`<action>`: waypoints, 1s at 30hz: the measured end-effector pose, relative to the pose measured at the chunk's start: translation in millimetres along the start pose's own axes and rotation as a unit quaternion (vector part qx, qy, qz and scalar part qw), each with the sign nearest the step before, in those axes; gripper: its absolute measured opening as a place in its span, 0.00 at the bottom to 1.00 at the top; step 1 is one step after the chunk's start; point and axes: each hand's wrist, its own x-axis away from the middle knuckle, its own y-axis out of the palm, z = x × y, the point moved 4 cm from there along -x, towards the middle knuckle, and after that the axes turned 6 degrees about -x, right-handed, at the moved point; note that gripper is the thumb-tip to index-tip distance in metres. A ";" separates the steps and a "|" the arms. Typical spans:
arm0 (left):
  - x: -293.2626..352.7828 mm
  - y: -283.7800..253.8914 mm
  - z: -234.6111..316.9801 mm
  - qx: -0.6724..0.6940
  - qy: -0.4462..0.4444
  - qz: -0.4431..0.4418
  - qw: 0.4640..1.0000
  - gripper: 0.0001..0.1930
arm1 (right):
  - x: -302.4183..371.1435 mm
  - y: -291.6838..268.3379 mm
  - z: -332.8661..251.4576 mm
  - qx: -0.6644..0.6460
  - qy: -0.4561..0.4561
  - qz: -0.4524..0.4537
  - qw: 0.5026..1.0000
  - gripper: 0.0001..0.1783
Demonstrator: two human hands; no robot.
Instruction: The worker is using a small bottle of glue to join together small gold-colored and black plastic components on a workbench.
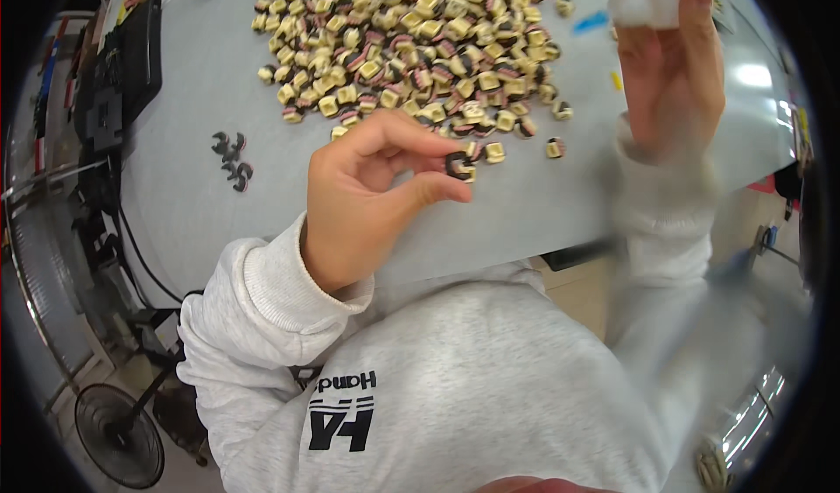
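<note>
A grey desk bears a heap of small pieces at upper centre, with a fan at lower left, the left hand pinching a dark piece mid-frame and the right hand clasping a blurred white bottle, upper right.

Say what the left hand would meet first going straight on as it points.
Probably the loose cream pieces just right of the dark piece the left hand pinches; its height is unclear, so it might pass over.
</note>
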 end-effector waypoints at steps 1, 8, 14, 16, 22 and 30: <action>0.7 -0.5 -0.4 -0.008 -0.009 0.011 1.000 0.13 | -6.6 -19.6 -3.4 -0.040 -0.012 0.036 0.999 0.20; 3.8 -7.2 -5.5 0.017 -0.007 0.039 0.999 0.13 | 14.2 -74.2 -27.7 0.018 -0.102 0.131 0.986 0.14; -0.8 -7.3 -5.5 -0.016 -0.014 0.051 0.998 0.10 | 65.1 -85.9 -7.8 0.248 0.017 0.050 0.967 0.20; -0.5 -8.2 -5.7 -0.019 -0.002 0.043 0.999 0.10 | 74.0 -80.5 11.1 0.262 0.052 0.029 0.963 0.20; -1.9 -16.1 -2.5 -0.022 -0.011 0.050 0.998 0.09 | 78.0 -72.0 9.9 0.253 0.057 0.026 0.966 0.19; -5.4 -16.2 -0.1 -0.050 0.029 0.047 0.997 0.08 | 40.0 -105.3 -3.3 0.456 -0.043 0.105 0.883 0.14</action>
